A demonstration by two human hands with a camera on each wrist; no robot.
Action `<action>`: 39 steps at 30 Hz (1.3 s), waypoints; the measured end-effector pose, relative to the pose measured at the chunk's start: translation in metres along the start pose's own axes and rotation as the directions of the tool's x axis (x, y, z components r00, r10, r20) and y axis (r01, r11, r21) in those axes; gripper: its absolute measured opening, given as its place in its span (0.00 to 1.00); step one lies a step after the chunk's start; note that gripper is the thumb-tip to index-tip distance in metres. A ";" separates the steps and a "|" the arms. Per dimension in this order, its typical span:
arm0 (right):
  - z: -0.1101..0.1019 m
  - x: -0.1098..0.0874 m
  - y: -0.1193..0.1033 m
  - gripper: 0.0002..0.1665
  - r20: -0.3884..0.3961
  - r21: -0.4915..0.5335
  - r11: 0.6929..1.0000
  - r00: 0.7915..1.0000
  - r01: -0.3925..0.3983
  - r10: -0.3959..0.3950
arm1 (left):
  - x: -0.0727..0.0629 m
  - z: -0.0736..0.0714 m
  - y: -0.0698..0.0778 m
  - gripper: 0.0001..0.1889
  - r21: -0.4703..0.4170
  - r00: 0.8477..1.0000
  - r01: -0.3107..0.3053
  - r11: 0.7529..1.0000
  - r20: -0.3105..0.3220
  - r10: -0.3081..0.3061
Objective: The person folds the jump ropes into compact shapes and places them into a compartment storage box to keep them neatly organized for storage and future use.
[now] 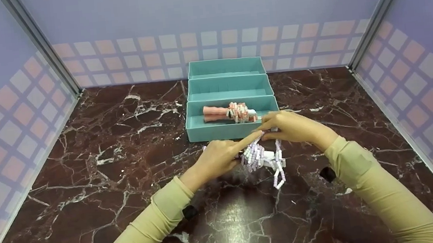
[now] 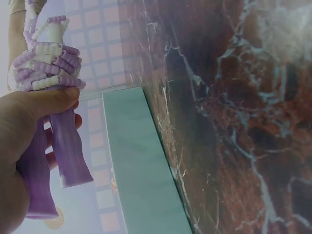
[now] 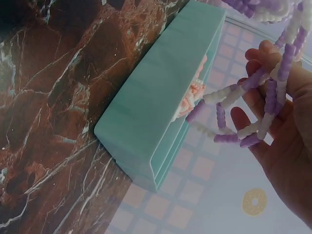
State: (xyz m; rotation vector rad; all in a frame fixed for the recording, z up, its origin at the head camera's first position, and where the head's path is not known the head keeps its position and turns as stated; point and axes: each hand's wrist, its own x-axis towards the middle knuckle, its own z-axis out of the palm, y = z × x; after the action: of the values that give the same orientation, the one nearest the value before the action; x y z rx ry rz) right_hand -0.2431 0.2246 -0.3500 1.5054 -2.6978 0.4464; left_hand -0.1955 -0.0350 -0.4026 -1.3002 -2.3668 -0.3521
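Note:
My left hand grips a beaded jump rope by its two purple handles, thumb laid over them just below the coil. Purple and white beads are wound several times round the handles, with the white handle ends sticking out on the right. At the far side of the coil, my right hand holds a strand between thumb and fingers. A loose loop of beads hangs by its fingers in the right wrist view, and another bead loop dangles over the tabletop.
Behind the hands stands a teal box with three compartments in a row. Its front compartment holds a second beaded jump rope, with pink handles and pink and white beads. Patterned panels border the dark marble tabletop.

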 end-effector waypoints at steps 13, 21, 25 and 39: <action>0.008 -0.007 0.027 0.10 -0.195 -0.166 0.986 0.980 0.012 -0.044 | -0.002 -0.007 -0.007 0.33 -0.216 0.995 0.035 0.976 -0.080 -0.054; 0.019 -0.010 0.035 0.15 -0.267 -0.170 0.984 0.964 -0.050 0.003 | -0.002 -0.010 -0.011 0.33 -0.405 0.983 0.089 0.910 -0.109 -0.144; 0.025 -0.011 0.037 0.19 -0.338 -0.210 0.976 0.941 -0.052 -0.023 | -0.002 -0.014 -0.013 0.36 -0.528 0.965 0.157 0.834 -0.099 -0.244; 0.046 -0.007 0.031 0.17 -0.443 -0.347 0.938 0.882 -0.005 -0.159 | 0.007 -0.015 -0.022 0.36 -0.759 0.798 0.330 0.561 -0.093 -0.595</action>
State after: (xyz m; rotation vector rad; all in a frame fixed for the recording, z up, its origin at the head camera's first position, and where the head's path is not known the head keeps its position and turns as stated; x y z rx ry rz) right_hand -0.2594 0.2340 -0.4029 1.2162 -2.1921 0.2731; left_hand -0.2136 -0.0472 -0.3867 -0.6927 -2.2800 -1.6805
